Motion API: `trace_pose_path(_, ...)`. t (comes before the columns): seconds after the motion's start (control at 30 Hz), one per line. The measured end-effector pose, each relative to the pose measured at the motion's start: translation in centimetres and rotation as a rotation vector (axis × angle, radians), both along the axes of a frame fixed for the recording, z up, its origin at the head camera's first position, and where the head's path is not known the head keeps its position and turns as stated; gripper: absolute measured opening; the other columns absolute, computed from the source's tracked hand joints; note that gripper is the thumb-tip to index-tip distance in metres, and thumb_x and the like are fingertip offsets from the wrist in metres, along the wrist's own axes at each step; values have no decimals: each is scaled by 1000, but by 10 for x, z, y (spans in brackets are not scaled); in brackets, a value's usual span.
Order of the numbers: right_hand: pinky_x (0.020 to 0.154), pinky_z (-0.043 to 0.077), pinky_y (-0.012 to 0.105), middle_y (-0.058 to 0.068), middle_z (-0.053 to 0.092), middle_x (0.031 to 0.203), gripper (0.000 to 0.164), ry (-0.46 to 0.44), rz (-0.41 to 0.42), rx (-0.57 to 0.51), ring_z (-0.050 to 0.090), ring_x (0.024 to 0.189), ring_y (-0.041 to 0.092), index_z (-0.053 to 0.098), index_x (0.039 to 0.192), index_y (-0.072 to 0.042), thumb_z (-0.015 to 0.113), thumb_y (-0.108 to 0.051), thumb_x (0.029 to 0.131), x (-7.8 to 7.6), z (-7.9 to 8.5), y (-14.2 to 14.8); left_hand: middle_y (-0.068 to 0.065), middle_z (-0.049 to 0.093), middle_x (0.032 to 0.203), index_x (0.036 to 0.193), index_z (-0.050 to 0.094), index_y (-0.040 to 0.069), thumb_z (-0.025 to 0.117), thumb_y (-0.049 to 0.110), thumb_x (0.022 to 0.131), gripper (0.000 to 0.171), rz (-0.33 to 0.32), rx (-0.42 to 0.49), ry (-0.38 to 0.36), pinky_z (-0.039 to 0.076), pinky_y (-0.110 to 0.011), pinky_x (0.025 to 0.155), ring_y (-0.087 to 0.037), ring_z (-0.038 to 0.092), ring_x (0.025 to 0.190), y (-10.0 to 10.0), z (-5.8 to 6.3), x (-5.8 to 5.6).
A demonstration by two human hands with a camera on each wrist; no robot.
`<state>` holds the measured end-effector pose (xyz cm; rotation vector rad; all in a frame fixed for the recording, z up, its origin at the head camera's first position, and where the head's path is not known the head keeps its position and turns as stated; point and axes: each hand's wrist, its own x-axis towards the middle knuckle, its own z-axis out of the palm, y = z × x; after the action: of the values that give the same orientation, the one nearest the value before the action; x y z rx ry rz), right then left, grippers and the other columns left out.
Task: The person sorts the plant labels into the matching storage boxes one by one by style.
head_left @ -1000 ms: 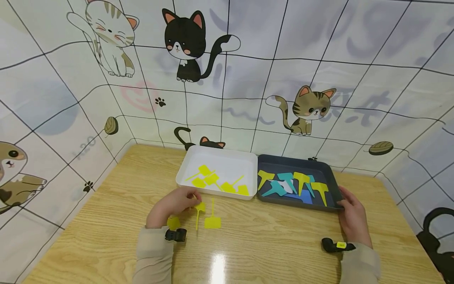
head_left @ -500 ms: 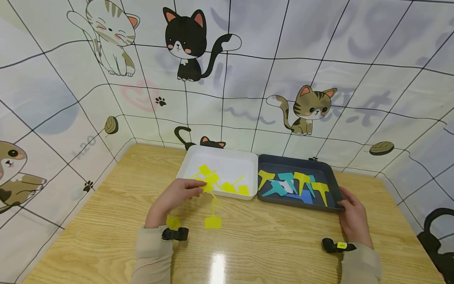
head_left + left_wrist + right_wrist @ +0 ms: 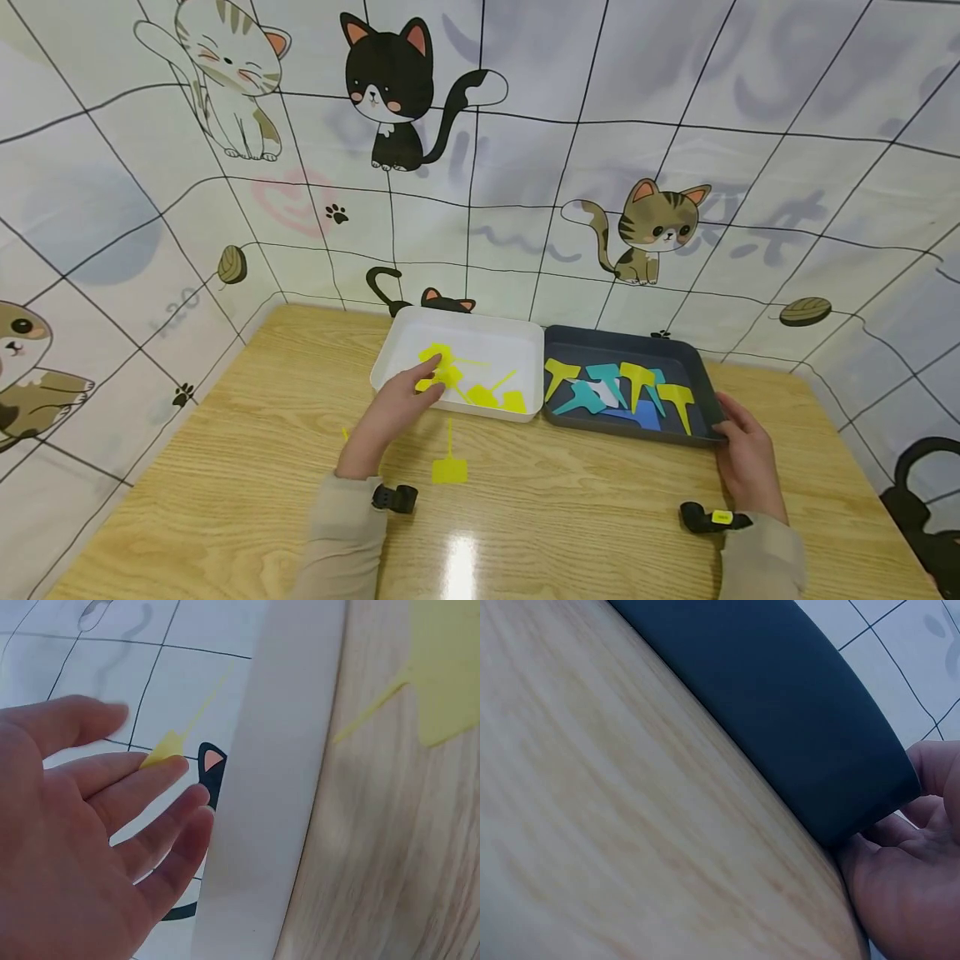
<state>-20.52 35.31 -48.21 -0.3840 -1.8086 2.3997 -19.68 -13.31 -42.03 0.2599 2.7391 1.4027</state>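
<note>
My left hand point(image 3: 393, 412) reaches over the front edge of the white tray point(image 3: 487, 337), fingers extended and thumb apart. In the left wrist view a yellow T-shaped plant label point(image 3: 166, 750) shows just beyond the fingertips, not pinched. Several yellow plant labels point(image 3: 482, 396) lie in that tray. On the table before it lies another yellow label point(image 3: 450, 471), stem pointing away from me. A further one, mostly behind the left wrist, shows only a yellow tip point(image 3: 346, 433). My right hand point(image 3: 750, 458) grips the dark grey tray point(image 3: 577, 340) at its front right corner, thumb on the rim.
Inside the dark tray are yellow, teal, blue and white labels, such as a teal one point(image 3: 581, 400) and a blue one point(image 3: 645, 417). The trays stand side by side on a wooden table point(image 3: 570, 517), near a cat-printed wall covering point(image 3: 510, 183).
My left hand has carried a yellow label from the table to the white tray and let it go there; its fingers have spread. The right hand has stayed on the dark tray.
</note>
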Motion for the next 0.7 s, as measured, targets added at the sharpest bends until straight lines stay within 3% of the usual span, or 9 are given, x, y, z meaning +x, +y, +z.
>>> trace_pose_path(0.07,80,41,10,0,17,144,53,4,3,-7,18,129,14,29,140,-13,36,3,90,-1,0,1,-11,50,125,137,37,12,50,16,89,49,-3,-37,0,45,-33,56,-21,50,59,6,-2,-2)
trace_pose_path(0.1,80,41,10,1,17,144,54,5,5,-11,18,129,14,29,140,-13,36,3,90,-2,0,1,-11,49,127,137,37,11,49,12,88,50,-5,-54,-4,44,-32,53,-21,45,54,9,-3,-3)
trace_pose_path(0.17,80,41,10,0,17,144,54,4,12,-13,18,129,14,28,141,-13,36,3,90,-3,0,2,-11,46,129,137,36,9,47,9,87,51,-12,-112,-1,45,-34,58,-22,47,59,15,-5,-5)
trace_pose_path(0.23,80,41,10,0,16,145,53,-2,18,-10,17,129,14,27,141,-13,36,3,90,-4,1,2,-9,41,135,137,35,9,48,12,87,52,-13,-192,0,43,-41,80,-24,52,91,20,-7,-6)
trace_pose_path(0.3,80,41,10,0,15,145,53,-8,23,-5,17,129,14,27,141,-13,36,2,91,-6,2,3,-8,40,136,138,34,9,51,18,88,54,-16,-273,3,29,-49,96,-28,35,120,24,-7,-7)
trace_pose_path(0.33,80,41,10,0,14,146,53,-11,27,-1,17,129,15,26,141,-13,35,2,91,-7,2,3,-7,39,136,138,34,9,52,22,88,55,-18,-307,3,22,-51,100,-29,26,127,26,-8,-7)
trace_pose_path(0.5,79,41,10,0,14,146,53,-13,32,3,17,129,15,27,141,-13,34,3,91,-11,4,3,-8,42,135,137,35,6,56,30,87,59,-23,-397,-2,21,-53,99,-34,27,126,34,-5,-6)
trace_pose_path(0.7,80,42,10,1,18,144,53,-3,38,-5,18,129,15,27,141,-11,34,4,90,-15,6,5,-3,45,132,136,39,11,53,31,86,55,-30,-495,-10,21,-52,96,-32,30,124,42,-5,-7)
